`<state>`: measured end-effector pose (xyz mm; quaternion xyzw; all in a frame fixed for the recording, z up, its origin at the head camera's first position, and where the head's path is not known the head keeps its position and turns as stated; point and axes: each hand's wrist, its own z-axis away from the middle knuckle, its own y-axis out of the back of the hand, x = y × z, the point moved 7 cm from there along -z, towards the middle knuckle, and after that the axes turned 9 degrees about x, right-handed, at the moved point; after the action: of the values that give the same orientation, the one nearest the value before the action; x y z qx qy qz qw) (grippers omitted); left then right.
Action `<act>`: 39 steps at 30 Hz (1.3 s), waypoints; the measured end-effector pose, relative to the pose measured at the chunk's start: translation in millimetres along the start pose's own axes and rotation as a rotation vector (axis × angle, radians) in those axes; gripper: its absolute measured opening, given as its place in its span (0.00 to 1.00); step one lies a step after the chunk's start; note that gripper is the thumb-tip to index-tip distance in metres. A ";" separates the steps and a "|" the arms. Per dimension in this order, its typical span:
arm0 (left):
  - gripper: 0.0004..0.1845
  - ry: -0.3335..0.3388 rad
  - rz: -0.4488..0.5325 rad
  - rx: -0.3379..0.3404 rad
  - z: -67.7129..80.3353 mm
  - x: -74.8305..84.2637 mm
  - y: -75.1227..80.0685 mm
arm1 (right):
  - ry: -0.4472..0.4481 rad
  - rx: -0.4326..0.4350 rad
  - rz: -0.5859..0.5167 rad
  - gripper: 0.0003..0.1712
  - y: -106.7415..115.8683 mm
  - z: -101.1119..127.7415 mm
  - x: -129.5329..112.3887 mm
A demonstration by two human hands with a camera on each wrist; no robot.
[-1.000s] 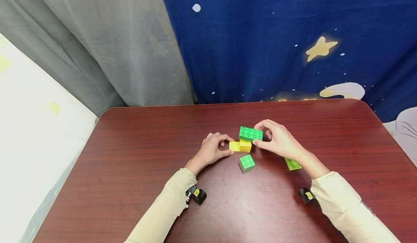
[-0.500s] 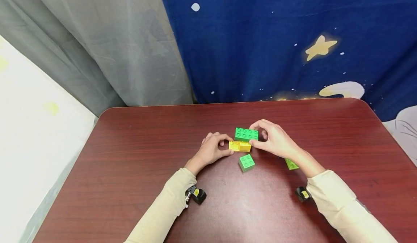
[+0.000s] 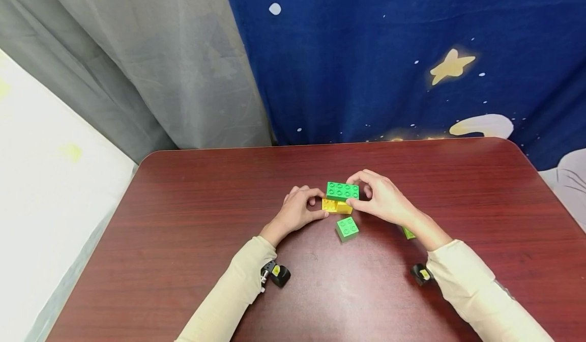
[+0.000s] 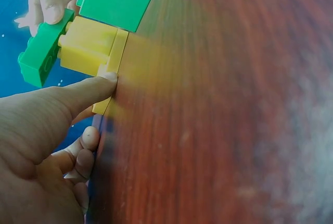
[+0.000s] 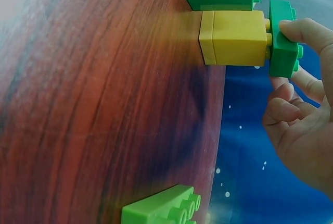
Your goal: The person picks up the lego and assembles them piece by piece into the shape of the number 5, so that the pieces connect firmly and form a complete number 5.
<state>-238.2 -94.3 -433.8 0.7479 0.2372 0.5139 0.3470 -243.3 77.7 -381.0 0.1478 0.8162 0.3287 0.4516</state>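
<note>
In the head view my left hand (image 3: pixel 297 210) pinches the left end of a thin yellow plate (image 3: pixel 327 205). On the plate's right half stands a taller yellow brick (image 4: pixel 88 44), its studs facing up. My right hand (image 3: pixel 383 196) pinches the right end of a long green brick (image 3: pixel 342 191) between thumb and fingers, just above the yellow brick. The right wrist view shows the long brick's underside very close to the yellow studs; whether they touch I cannot tell. Nearer to me a small square green brick (image 3: pixel 347 229) sits on the table.
A lime green brick (image 3: pixel 409 233) lies to the right, partly hidden under my right forearm in the head view. The dark red table (image 3: pixel 206 230) ends at a far edge before grey and blue curtains (image 3: pixel 366 67). Each wrist carries a small black device (image 3: pixel 280 276).
My right hand has brought the long green brick leftward and slightly nearer, over the yellow pieces. My left hand has stayed in place on the yellow plate.
</note>
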 end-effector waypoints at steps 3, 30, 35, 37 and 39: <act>0.16 0.000 -0.003 0.002 0.4 0.6 0.3 | 0.010 0.003 0.004 0.19 -0.5 -0.2 -1.1; 0.15 -0.002 -0.011 -0.006 -0.7 1.4 -0.1 | -0.009 -0.029 -0.033 0.18 0.6 -0.6 0.5; 0.15 -0.003 -0.009 0.001 -0.8 0.4 -0.6 | -0.003 -0.029 -0.026 0.18 1.2 0.7 0.0; 0.15 0.001 -0.009 0.003 -0.6 -0.2 -0.5 | -0.001 -0.028 -0.026 0.18 0.5 0.5 -0.4; 0.15 0.003 -0.010 0.003 -0.4 -0.7 -0.5 | -0.002 -0.025 -0.026 0.18 -0.4 0.2 -0.4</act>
<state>-238.8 -94.3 -434.5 0.7464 0.2424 0.5129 0.3480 -243.0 77.2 -381.0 0.1318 0.8136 0.3327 0.4583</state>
